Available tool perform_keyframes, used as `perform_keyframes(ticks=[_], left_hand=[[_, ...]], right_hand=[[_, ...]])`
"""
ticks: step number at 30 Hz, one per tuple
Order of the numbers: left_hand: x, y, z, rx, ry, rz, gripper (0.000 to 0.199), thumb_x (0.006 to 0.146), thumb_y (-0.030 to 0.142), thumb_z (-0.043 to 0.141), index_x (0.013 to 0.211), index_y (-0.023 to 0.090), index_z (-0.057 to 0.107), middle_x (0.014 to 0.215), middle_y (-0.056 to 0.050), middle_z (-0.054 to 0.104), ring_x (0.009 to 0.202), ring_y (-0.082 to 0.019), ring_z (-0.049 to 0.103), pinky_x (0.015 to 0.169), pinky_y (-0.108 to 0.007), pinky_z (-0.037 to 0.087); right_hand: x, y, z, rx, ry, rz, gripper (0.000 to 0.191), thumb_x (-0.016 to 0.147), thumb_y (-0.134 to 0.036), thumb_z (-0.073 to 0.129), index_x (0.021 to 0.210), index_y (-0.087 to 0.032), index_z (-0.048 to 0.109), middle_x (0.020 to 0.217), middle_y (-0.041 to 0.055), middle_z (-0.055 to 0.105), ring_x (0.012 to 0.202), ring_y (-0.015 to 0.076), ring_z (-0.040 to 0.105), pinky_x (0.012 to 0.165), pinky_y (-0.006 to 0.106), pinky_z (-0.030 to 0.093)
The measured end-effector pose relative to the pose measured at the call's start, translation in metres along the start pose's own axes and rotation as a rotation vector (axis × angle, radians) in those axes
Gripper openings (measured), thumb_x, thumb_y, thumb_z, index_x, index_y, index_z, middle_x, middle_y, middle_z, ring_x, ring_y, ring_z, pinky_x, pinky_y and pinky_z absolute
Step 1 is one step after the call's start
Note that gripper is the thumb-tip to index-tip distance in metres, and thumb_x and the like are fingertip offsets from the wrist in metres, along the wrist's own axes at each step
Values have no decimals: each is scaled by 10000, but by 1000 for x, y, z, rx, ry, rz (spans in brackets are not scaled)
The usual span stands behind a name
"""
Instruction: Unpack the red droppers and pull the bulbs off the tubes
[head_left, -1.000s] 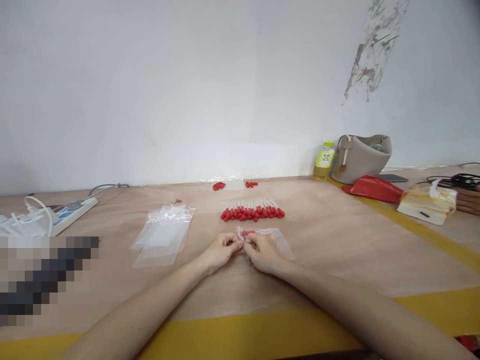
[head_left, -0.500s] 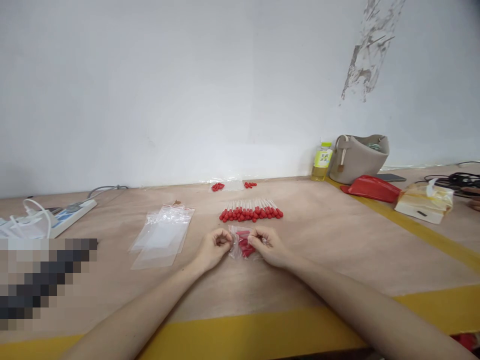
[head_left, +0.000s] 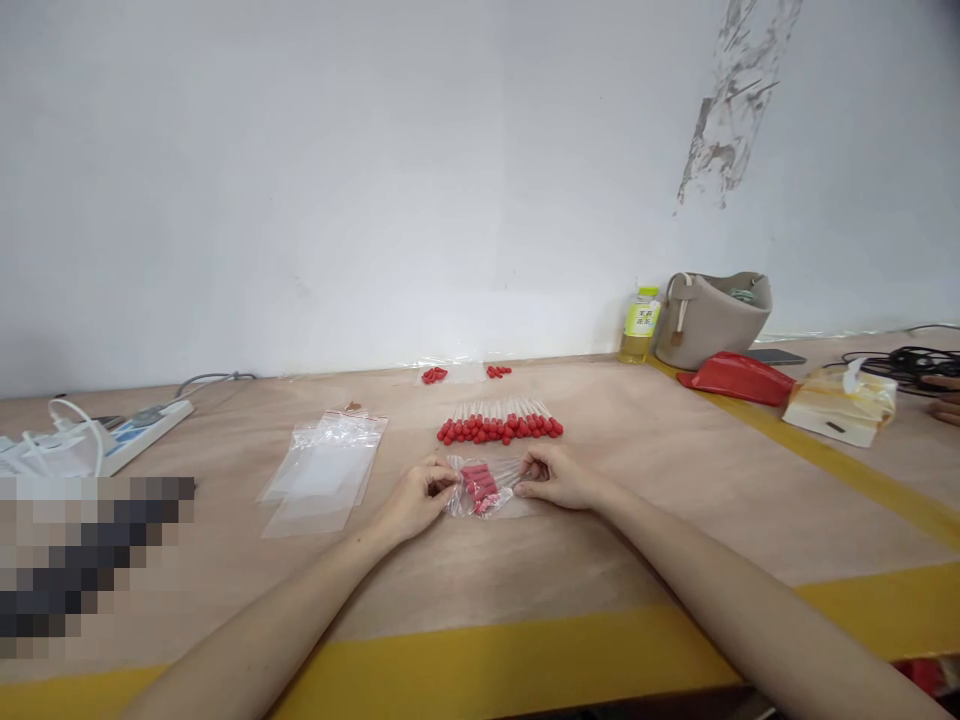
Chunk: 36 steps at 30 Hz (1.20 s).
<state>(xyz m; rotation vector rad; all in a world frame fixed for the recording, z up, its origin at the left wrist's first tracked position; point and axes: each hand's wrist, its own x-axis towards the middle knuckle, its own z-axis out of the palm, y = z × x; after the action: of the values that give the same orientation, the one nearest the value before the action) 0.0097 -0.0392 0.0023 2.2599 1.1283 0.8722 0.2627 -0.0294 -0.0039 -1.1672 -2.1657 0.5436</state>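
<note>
A clear plastic bag (head_left: pixel 507 472) lies flat on the table in front of me with several red, stick-like pieces (head_left: pixel 480 484) inside. My left hand (head_left: pixel 417 500) pinches its left end between thumb and fingers. At the opposite end, the fingertips of my right hand (head_left: pixel 561 478) are closed on the clear plastic. Just beyond the bag is a row of white sticks with red rounded tips (head_left: pixel 499 430), tips toward me. Clear zip bags (head_left: pixel 326 475) lie overlapping to the left of my left hand.
Two small groups of red pieces (head_left: pixel 434 375) lie by the wall. A power strip (head_left: pixel 146 437) is at left. On the right are a bottle (head_left: pixel 639 325), a grey bag (head_left: pixel 712 325), a red pouch (head_left: pixel 739 379), a tissue pack (head_left: pixel 840 405) and black cables (head_left: pixel 911 368). Another person's hand shows at the right edge.
My right hand has moved right, off the red pieces to the bag's right end. The bag is now stretched out between my hands, and the red pieces inside sit slightly further left.
</note>
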Motion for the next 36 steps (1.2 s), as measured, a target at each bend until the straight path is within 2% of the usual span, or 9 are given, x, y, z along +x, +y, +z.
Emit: perform_keyframes(ticks=[5, 11, 16, 18, 21, 25, 30, 33, 36], left_hand=[[1, 3, 2, -128, -31, -47, 219, 757, 324, 545, 844, 151, 648, 808, -48, 626, 671, -135, 541, 621, -239, 430], [0, 21, 1, -142, -106, -26, 297, 670, 356, 642, 889, 155, 636, 788, -22, 598, 664, -131, 515, 596, -225, 401], [-2, 29, -4, 28, -101, 13, 324, 657, 367, 642, 918, 175, 623, 749, -7, 576, 639, -130, 498, 571, -222, 382], [-3, 31, -7, 78, -116, 22, 339, 659, 371, 639, 939, 181, 618, 754, -11, 581, 631, -135, 500, 558, -224, 382], [-4, 32, -9, 122, -125, 88, 239, 753, 327, 547, 930, 191, 631, 811, -36, 605, 717, -160, 531, 653, -254, 409], [-3, 30, -10, 143, -153, 200, 285, 849, 259, 394, 1011, 237, 627, 1020, -55, 610, 935, -184, 533, 866, -313, 372], [-3, 30, -11, 146, -185, 189, 366, 761, 322, 545, 1119, 247, 564, 1132, -55, 568, 989, -212, 520, 866, -322, 389], [-3, 29, -7, 206, -148, 160, 315, 753, 306, 549, 1053, 218, 583, 1067, -63, 579, 929, -207, 524, 830, -314, 395], [-3, 28, -1, 241, -99, 152, 213, 823, 250, 413, 931, 194, 588, 928, -58, 580, 847, -180, 516, 792, -297, 394]], right_hand=[[0, -5, 9, -115, 112, 20, 256, 656, -370, 650, 750, -162, 536, 600, -39, 490, 546, 90, 436, 503, 200, 297], [-2, -9, 14, -152, 121, 62, 263, 692, -403, 616, 779, -163, 553, 572, -34, 479, 551, 108, 448, 510, 212, 291], [-2, -9, 11, -207, 172, -28, 278, 665, -411, 650, 764, -169, 554, 797, 28, 502, 740, 148, 485, 659, 258, 376], [-1, -7, 7, -212, 133, -79, 297, 649, -421, 666, 770, -174, 554, 853, 39, 489, 791, 158, 478, 701, 272, 384], [0, -3, 1, -211, 44, -121, 314, 652, -433, 665, 779, -173, 545, 829, 32, 490, 764, 151, 476, 678, 261, 387], [2, -2, 1, -308, 47, -198, 270, 736, -422, 592, 782, -165, 525, 821, 42, 499, 746, 150, 473, 667, 260, 379], [3, -3, 7, -448, 68, -244, 254, 803, -420, 507, 799, -166, 509, 830, 59, 520, 762, 170, 469, 678, 279, 367], [2, -4, 8, -467, 78, -245, 241, 813, -406, 495, 793, -165, 503, 834, 61, 524, 756, 168, 466, 679, 279, 363], [2, -6, 5, -429, 71, -239, 213, 812, -381, 499, 780, -170, 505, 807, 49, 528, 739, 160, 466, 672, 273, 358]])
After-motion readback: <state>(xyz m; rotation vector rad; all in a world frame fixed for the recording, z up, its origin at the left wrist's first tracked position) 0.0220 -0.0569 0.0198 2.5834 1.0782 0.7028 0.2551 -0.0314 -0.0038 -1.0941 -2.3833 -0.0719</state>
